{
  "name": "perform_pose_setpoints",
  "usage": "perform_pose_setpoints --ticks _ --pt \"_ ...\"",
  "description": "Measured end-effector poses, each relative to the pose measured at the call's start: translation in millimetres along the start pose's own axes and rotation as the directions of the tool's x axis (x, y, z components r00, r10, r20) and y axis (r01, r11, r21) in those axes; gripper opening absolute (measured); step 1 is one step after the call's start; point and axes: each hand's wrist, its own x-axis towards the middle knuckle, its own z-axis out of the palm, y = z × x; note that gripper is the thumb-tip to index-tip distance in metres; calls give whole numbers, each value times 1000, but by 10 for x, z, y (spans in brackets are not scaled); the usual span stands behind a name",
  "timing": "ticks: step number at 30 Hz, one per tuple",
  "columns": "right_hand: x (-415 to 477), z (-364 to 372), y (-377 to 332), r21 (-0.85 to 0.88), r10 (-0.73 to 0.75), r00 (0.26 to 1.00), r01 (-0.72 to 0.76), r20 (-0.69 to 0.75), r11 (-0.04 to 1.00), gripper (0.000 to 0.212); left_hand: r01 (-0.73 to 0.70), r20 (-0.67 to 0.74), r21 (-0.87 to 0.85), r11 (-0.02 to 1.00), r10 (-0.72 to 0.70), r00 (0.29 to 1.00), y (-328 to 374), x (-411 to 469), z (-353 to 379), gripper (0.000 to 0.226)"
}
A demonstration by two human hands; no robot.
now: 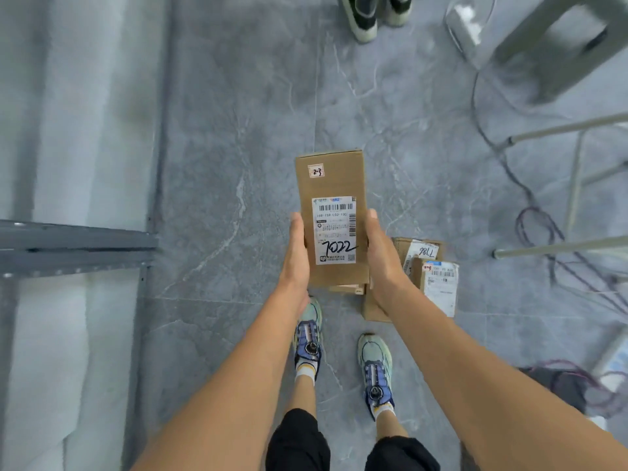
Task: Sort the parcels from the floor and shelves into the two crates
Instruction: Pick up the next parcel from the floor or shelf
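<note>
A long brown cardboard parcel point(331, 185) is held above the floor in front of me, its white label marked 7022 and a small tag marked 2-3 facing up. My left hand point(297, 256) grips its left side and my right hand point(382, 256) grips its right side, thumbs on top. Two more brown parcels lie on the floor at the right: one labelled 7186 point(419, 249) and one with a white label point(438, 287) leaning against it. A further small box point(348, 288) peeks out below the held parcel. No crate is in view.
A grey metal shelf frame point(74, 246) stands at the left. Another person's shoes point(365, 15) are at the top. Cables point(537, 226) and metal stand legs point(560, 248) cover the floor at the right. My own shoes point(309, 338) stand on grey marble tiles.
</note>
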Motion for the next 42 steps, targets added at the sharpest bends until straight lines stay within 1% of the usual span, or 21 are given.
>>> perform_pose_setpoints --ticks 3,5,6,8,12,16,19,22,24,26,30,32,35,39,42 --pt "-507 117 -639 -28 -122 991 124 48 992 65 -114 -29 -38 993 113 993 550 -526 -84 55" --pt "-839 180 -1030 -50 -214 973 219 92 974 73 -202 -62 -44 978 199 978 879 -862 -136 56" --pt "-1011 206 -1211 -54 -258 961 264 104 963 72 -239 -78 -56 969 234 969 1036 -1051 -163 56" --pt "-1355 240 -1548 -48 -341 931 349 130 936 62 -310 -111 -76 948 301 947 1356 -1424 -228 55" --pt "-2120 304 -2168 -54 -480 847 503 229 863 52 -420 -161 -120 899 400 902 1905 -2262 -357 56" --pt "-2893 430 -2728 -31 -583 742 626 330 779 49 -564 -217 -83 822 537 815 2368 -3141 -521 55" --pt "-3431 561 -3012 10 -654 649 707 389 707 54 -638 -291 -70 767 596 749 2594 -3751 -668 58" --pt "-3898 742 -3192 42 -677 585 742 446 669 52 -700 -334 -64 711 646 687 2711 -4331 -844 55" --pt "-4196 873 -3248 49 -683 557 757 472 651 56 -725 -368 -62 686 659 655 2718 -4682 -969 55" --pt "-4482 1013 -3258 61 -682 530 766 504 640 60 -758 -424 -34 652 677 601 2677 -4995 -1109 54" --pt "-5085 1350 -3187 110 -698 425 806 576 581 56 -803 -524 11 596 687 503 2503 -5578 -1397 51" --pt "-5360 1526 -3086 124 -681 391 807 619 577 57 -811 -574 25 584 672 467 2375 -5861 -1566 52" --pt "-5786 1776 -2864 163 -664 328 809 672 564 56 -826 -631 8 564 643 433 2111 -6316 -1804 54" --pt "-6402 2089 -2433 205 -618 241 802 748 561 53 -851 -716 44 523 611 338 1614 -6942 -2107 52" --pt "-6851 2292 -2020 190 -541 206 787 815 587 52 -842 -789 75 535 548 278 1145 -7378 -2333 53"
